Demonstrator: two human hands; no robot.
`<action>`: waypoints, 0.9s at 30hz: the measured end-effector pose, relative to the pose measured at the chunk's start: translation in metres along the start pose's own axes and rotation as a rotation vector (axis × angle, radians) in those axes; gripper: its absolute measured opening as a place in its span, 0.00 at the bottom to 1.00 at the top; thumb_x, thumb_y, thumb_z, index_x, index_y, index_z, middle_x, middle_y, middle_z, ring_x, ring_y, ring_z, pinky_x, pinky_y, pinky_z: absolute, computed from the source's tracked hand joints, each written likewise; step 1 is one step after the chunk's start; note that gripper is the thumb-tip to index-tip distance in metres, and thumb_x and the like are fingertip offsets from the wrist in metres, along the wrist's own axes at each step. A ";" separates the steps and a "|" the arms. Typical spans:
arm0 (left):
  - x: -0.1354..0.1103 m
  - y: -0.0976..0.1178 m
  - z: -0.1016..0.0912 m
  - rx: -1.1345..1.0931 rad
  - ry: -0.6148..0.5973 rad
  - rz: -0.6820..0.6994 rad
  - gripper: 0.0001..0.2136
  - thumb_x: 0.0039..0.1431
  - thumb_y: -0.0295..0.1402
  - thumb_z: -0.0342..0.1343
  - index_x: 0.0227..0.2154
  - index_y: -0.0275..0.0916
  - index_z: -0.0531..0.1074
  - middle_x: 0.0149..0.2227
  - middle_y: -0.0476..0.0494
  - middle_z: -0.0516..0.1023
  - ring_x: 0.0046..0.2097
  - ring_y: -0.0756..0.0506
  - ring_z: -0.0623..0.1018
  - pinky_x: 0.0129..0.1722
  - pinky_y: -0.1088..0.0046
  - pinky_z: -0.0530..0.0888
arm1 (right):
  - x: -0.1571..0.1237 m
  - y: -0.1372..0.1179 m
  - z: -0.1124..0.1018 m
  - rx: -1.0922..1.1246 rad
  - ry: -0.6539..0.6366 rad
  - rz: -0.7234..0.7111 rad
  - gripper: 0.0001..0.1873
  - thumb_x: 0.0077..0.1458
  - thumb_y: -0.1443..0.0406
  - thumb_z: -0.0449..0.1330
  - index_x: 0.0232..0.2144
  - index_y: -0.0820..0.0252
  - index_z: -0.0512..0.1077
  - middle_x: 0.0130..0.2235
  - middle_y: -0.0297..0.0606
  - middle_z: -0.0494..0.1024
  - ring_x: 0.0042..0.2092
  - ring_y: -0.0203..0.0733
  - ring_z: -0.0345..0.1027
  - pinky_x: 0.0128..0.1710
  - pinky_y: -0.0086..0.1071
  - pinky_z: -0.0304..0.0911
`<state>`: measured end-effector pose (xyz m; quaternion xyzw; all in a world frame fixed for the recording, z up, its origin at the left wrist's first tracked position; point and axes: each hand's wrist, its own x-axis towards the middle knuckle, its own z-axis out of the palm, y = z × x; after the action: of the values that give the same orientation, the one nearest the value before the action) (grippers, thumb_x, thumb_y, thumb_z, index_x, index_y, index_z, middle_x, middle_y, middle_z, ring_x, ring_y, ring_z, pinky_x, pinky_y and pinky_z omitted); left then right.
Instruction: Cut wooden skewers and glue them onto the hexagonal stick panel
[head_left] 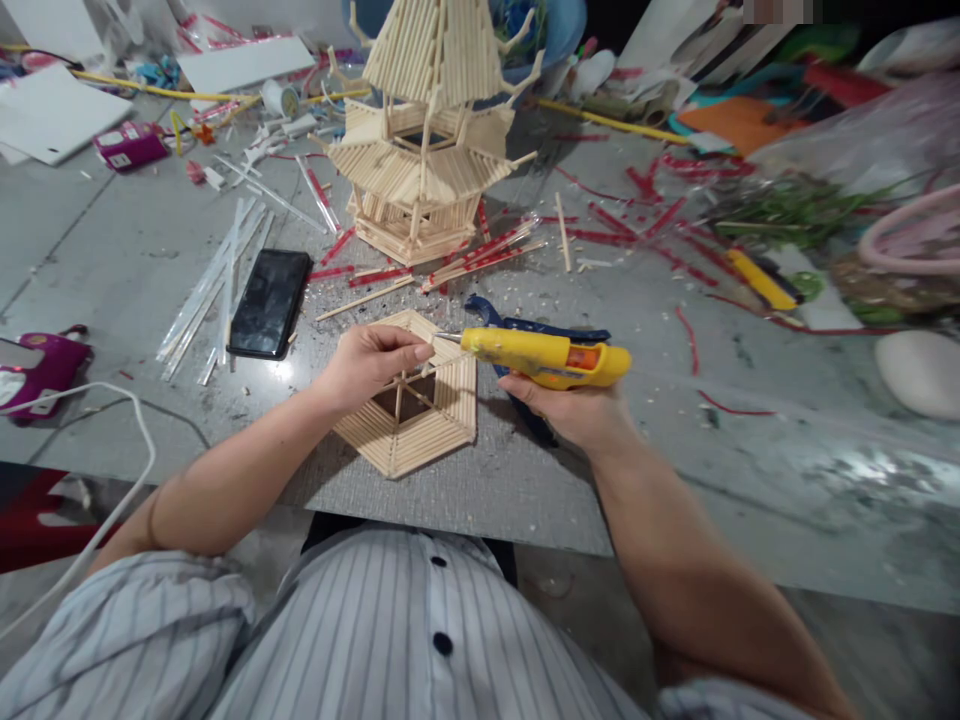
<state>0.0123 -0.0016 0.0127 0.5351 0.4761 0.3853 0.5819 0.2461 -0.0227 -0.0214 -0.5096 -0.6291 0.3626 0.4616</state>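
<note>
My right hand (574, 405) is wrapped round a yellow hot glue gun (517, 350), whose metal nozzle points left towards my other fingers. Over the far left part of a six-sided wooden stick panel (450, 425), my left hand (375, 365) is closed, thumb and forefinger pinched near the nozzle tip. Whatever sits in that pinch is too small to make out. The panel lies on the table with an open middle crossed by thin sticks. Dark blue pliers or cutters (551, 328) lie partly hidden beneath the glue gun and my right hand.
A tiered stick pagoda (416, 170) stands at the back. A black phone (270, 303) and clear glue sticks (214, 285) lie left. Red-wrapped scraps (637, 225) and a yellow utility knife (761, 280) are on the right. A white cable (142, 430) hangs at the left edge.
</note>
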 end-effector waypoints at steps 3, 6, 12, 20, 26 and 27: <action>-0.001 0.001 0.000 -0.002 -0.009 -0.005 0.10 0.44 0.38 0.65 0.22 0.36 0.75 0.16 0.56 0.65 0.20 0.57 0.62 0.20 0.79 0.59 | 0.001 0.002 -0.001 0.006 -0.012 0.019 0.11 0.42 0.55 0.68 0.28 0.51 0.76 0.30 0.33 0.80 0.33 0.46 0.76 0.35 0.44 0.76; -0.002 0.002 0.001 0.011 -0.016 -0.004 0.09 0.45 0.37 0.64 0.22 0.36 0.75 0.17 0.55 0.67 0.20 0.57 0.62 0.20 0.79 0.59 | 0.000 0.005 -0.001 -0.020 -0.007 0.011 0.11 0.41 0.56 0.69 0.29 0.51 0.76 0.31 0.33 0.80 0.33 0.46 0.76 0.35 0.44 0.76; -0.001 0.001 0.000 0.041 -0.020 0.004 0.09 0.46 0.37 0.64 0.23 0.35 0.76 0.20 0.53 0.70 0.22 0.56 0.65 0.21 0.80 0.62 | -0.001 0.003 0.001 -0.030 0.027 0.020 0.12 0.40 0.55 0.69 0.28 0.52 0.76 0.30 0.34 0.80 0.33 0.48 0.77 0.35 0.46 0.76; -0.001 0.001 0.001 0.060 -0.027 0.023 0.10 0.45 0.37 0.64 0.23 0.34 0.76 0.20 0.53 0.69 0.22 0.57 0.65 0.22 0.80 0.61 | -0.001 -0.003 0.001 0.003 0.013 0.066 0.14 0.39 0.53 0.69 0.29 0.51 0.76 0.31 0.34 0.81 0.34 0.50 0.77 0.37 0.49 0.76; -0.001 0.001 0.000 0.050 -0.011 0.021 0.09 0.46 0.37 0.63 0.23 0.35 0.75 0.18 0.55 0.67 0.22 0.57 0.64 0.22 0.79 0.62 | -0.001 -0.002 0.000 0.017 -0.004 0.114 0.14 0.38 0.53 0.70 0.27 0.50 0.76 0.31 0.34 0.80 0.35 0.51 0.77 0.39 0.49 0.75; -0.001 0.001 -0.001 0.045 -0.011 0.027 0.09 0.46 0.37 0.64 0.23 0.35 0.75 0.18 0.55 0.67 0.22 0.57 0.64 0.23 0.79 0.61 | -0.001 -0.002 0.000 0.017 0.002 0.127 0.14 0.37 0.53 0.70 0.27 0.50 0.76 0.31 0.34 0.80 0.35 0.51 0.77 0.40 0.50 0.75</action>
<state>0.0117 -0.0020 0.0138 0.5566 0.4743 0.3791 0.5671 0.2455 -0.0239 -0.0199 -0.5447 -0.5919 0.3962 0.4427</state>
